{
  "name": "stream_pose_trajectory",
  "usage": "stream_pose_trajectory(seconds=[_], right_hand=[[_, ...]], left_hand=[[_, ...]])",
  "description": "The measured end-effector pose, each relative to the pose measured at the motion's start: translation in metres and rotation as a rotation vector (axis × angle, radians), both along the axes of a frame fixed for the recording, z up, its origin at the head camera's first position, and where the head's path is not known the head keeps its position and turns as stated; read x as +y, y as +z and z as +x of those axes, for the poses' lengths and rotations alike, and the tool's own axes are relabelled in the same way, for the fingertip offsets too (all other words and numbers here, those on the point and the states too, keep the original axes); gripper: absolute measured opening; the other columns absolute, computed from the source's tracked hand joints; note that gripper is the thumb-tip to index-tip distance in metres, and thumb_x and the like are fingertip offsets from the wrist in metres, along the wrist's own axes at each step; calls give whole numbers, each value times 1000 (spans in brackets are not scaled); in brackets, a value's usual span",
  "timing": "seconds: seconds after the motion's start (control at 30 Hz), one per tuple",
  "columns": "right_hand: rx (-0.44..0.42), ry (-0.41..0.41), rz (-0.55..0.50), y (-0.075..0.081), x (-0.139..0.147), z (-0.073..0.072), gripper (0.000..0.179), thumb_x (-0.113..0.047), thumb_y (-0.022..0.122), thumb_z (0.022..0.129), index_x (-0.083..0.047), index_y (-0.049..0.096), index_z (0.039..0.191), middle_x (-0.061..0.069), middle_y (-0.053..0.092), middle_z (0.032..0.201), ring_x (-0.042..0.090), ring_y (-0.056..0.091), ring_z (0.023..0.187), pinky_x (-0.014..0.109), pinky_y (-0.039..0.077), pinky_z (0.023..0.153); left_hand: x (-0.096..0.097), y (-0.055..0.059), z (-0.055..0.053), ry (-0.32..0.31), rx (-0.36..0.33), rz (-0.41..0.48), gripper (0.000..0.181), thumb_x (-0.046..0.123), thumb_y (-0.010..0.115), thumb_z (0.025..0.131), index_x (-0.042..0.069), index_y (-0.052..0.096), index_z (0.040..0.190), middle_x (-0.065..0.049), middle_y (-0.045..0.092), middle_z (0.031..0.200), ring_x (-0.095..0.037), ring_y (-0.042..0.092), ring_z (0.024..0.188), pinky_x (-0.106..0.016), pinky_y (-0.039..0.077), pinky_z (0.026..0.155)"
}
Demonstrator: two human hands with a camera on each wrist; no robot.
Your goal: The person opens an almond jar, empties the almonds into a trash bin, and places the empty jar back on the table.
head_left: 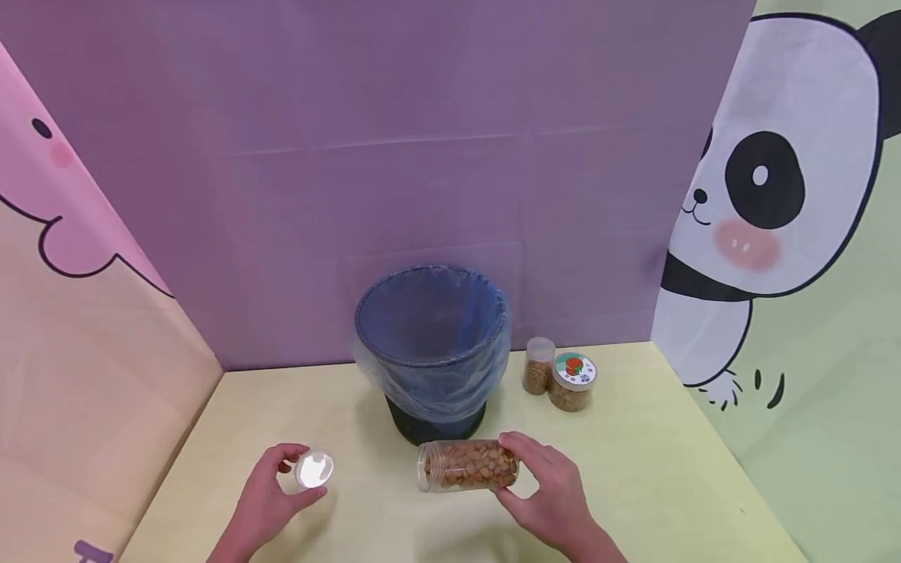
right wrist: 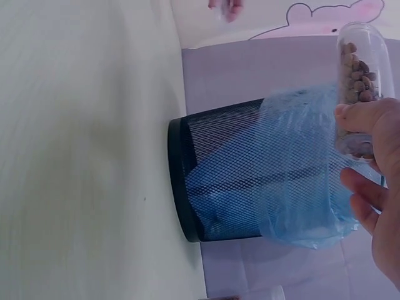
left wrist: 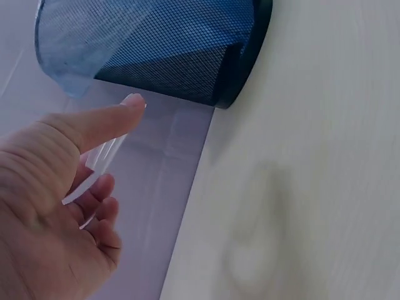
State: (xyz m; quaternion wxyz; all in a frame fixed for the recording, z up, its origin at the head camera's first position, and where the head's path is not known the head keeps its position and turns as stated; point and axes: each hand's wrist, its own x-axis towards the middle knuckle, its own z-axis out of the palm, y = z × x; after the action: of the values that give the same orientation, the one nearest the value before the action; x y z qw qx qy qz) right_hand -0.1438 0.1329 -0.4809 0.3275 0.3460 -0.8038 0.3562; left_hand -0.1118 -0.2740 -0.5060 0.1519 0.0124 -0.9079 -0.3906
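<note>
My right hand (head_left: 552,489) grips a clear plastic jar (head_left: 468,464) of small brown pieces near its base, tipped on its side with the lidless mouth facing left. The right wrist view shows the thumb and fingers round the jar (right wrist: 362,87). Over on the left, my left hand (head_left: 271,489) pinches a small clear round lid (head_left: 314,468) between thumb and fingers, above the table. In the left wrist view the lid (left wrist: 103,156) is seen edge-on. A black mesh bin (head_left: 432,375) lined with a blue bag stands behind the two hands.
Right of the bin, near the back edge of the pale table (head_left: 633,469), stand a small clear jar (head_left: 539,366) with brown bits and a wider jar (head_left: 572,383) with a strawberry-pictured lid. A purple backdrop (head_left: 436,141) rises behind; printed walls flank both sides.
</note>
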Motion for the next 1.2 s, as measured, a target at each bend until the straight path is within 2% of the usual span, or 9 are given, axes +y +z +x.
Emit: stream_pose_trajectory(seconds=[0.17,0.3,0.37,0.5,0.7,0.83,1.0,1.1,1.2], right_hand=[[4,6,-60,4,1,-1,63,-16,89,63,-10,65,121,4,67,115,18,67,94,24,53,80],[-41,3,-75,5,2,3,58,-23,87,70,-10,64,121,3,67,116,18,67,96,21,51,83],[-57,2,-78,5,2,5,58,-23,88,70,-10,64,121,3,67,116,18,67,96,21,51,82],[-32,2,-79,6,3,6,62,-16,89,65,-10,64,121,4,67,116,18,67,95,21,53,77],[39,-7,-82,7,7,4,62,-17,88,64,-10,64,122,3,66,117,17,68,92,20,53,68],[9,-14,-87,5,7,4,58,-24,87,71,-9,64,122,5,67,116,17,67,90,18,53,65],[-24,-20,-79,2,6,5,57,-25,87,71,-9,64,121,7,67,115,18,67,88,18,52,63],[-52,-17,-77,2,6,6,57,-27,87,73,-9,64,122,6,67,116,18,67,88,18,52,63],[-65,-18,-73,-1,7,7,57,-29,86,74,-10,63,122,6,66,116,16,67,86,17,51,61]], left_hand=[[-6,-6,-7,33,-69,-29,62,19,90,67,2,60,117,-7,60,101,-23,50,90,-32,43,71],[-14,-14,-11,46,-111,-104,62,21,88,70,3,62,123,-14,61,106,-33,52,98,-40,43,73],[-18,-18,-12,51,-124,-120,62,22,87,71,2,62,124,-16,58,103,-35,50,95,-39,41,70],[-23,-26,-17,68,-178,-111,63,23,85,73,-2,60,126,-12,49,93,-29,46,85,-34,37,66],[-29,-39,-26,72,-248,-99,66,24,84,74,-6,57,126,-7,49,91,-26,50,88,-37,41,72],[-35,-47,-26,92,-264,-119,67,24,84,73,-7,56,124,-8,50,88,-25,50,83,-36,40,70],[-42,-55,-23,114,-302,-147,68,29,83,73,-5,55,125,-7,51,87,-22,48,77,-33,38,63],[-46,-57,-21,122,-292,-186,68,33,84,72,-2,58,124,-7,54,85,-23,49,74,-34,37,61],[-49,-59,-18,119,-264,-236,70,39,84,70,0,60,122,-8,56,85,-26,51,75,-39,38,65]])
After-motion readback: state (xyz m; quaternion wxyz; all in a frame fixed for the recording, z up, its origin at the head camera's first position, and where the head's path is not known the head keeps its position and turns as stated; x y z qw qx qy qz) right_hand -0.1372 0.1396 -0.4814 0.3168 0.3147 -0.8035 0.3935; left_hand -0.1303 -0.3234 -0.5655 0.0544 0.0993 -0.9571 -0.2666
